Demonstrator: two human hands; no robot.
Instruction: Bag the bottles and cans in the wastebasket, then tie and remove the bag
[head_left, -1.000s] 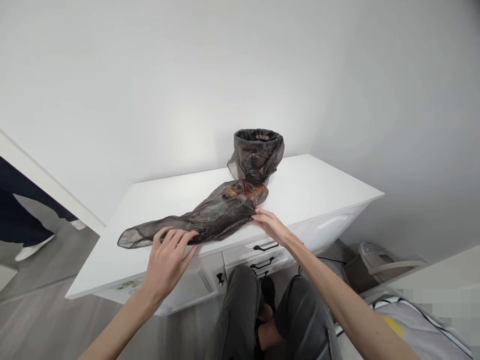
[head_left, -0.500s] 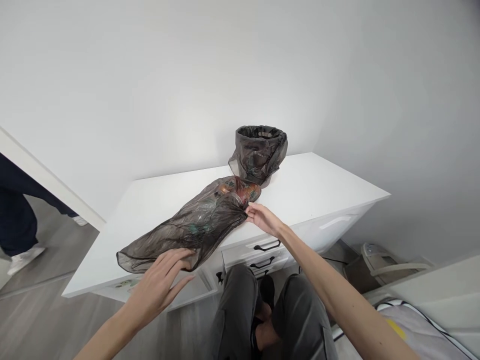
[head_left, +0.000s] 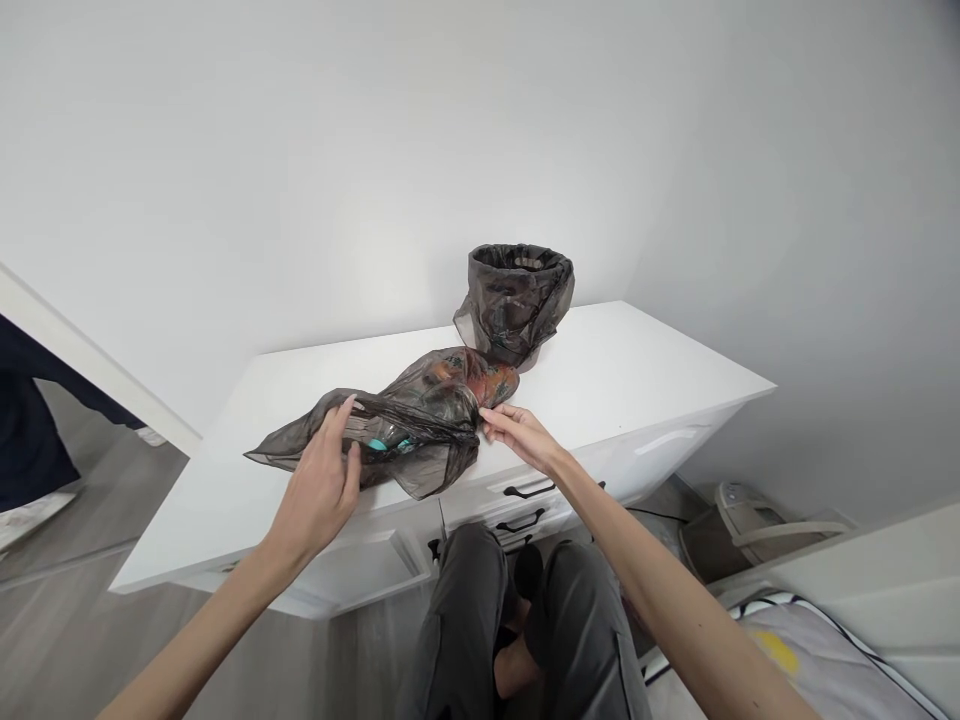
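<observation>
A thin, see-through black plastic bag (head_left: 424, 410) lies lengthwise on the white cabinet top (head_left: 600, 370). Orange and red wrappers show through its right end, and something turquoise shows near its middle. My right hand (head_left: 517, 435) pinches the bag's gathered plastic at the front edge between thumb and fingertips. My left hand (head_left: 322, 475) rests against the left part of the bag, fingers stretched over the film and thumb apart. Just behind the bag stands a small bin (head_left: 521, 310) lined with the same black plastic, its liner folded over the rim.
White wall rises behind the cabinet. Dark drawer handles (head_left: 529, 490) stick out at the front, above my knees (head_left: 469, 600). At the left, a person's dark trouser leg (head_left: 30, 430) shows past a door frame. A beige bin-like container (head_left: 724, 530) stands on the right.
My left hand has moved up and away from the front edge, pushing the bag's near side back and bunching it. The right hand keeps its pinch, slightly shifted left.
</observation>
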